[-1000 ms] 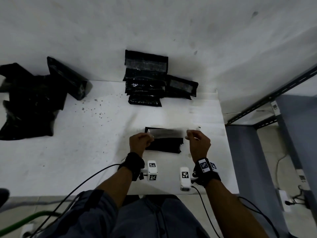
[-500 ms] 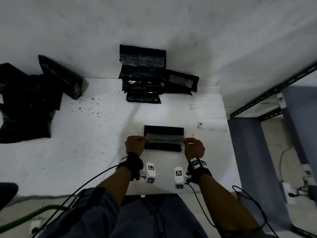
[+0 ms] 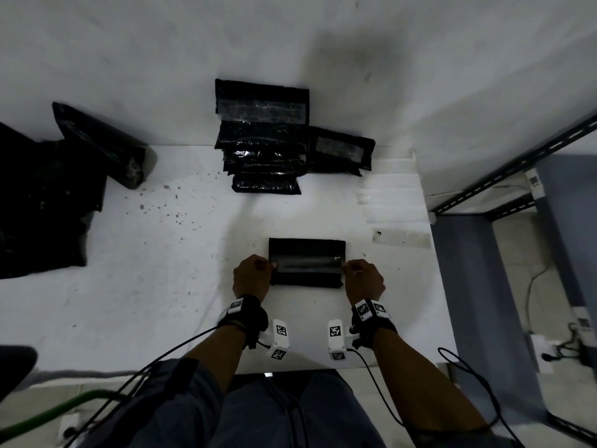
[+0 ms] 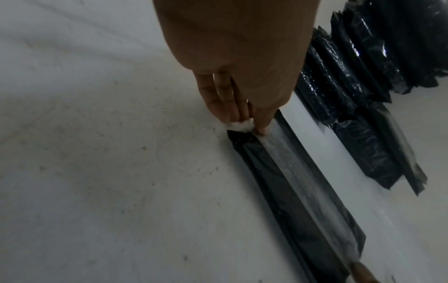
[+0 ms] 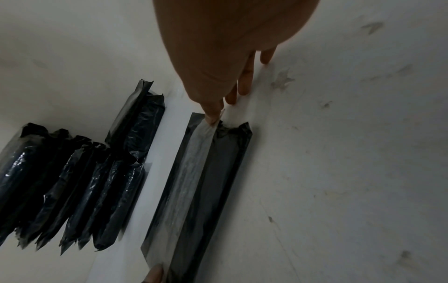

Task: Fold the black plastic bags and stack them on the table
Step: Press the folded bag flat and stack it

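We see a folded black plastic bag [image 3: 307, 265] lying flat on the white table [image 3: 145, 286], near the front edge and just ahead of the person. A clear strip [image 3: 307, 264] runs lengthwise across its middle. The left hand [image 3: 252, 278] pinches the left end of that strip between thumb and fingertips [image 4: 260, 126], with a small white wad tucked under the fingers there. The right hand [image 3: 363, 279] pinches the right end the same way, its fingertips [image 5: 213, 116] pressing the strip down where the bag's corner crumples. Both hands sit low against the table, at opposite ends of the bag. Further back, against the wall, stands a stack of folded black bags [image 3: 261, 147], overlapping like shingles, with one more folded bag [image 3: 340, 151] just beside it on the right. Well apart at the table's left lies a loose heap of black plastic [image 3: 42, 202], with a dark bag [image 3: 100, 143] propped on it. A grey metal shelf frame [image 3: 517, 189] stands to the right of the table.
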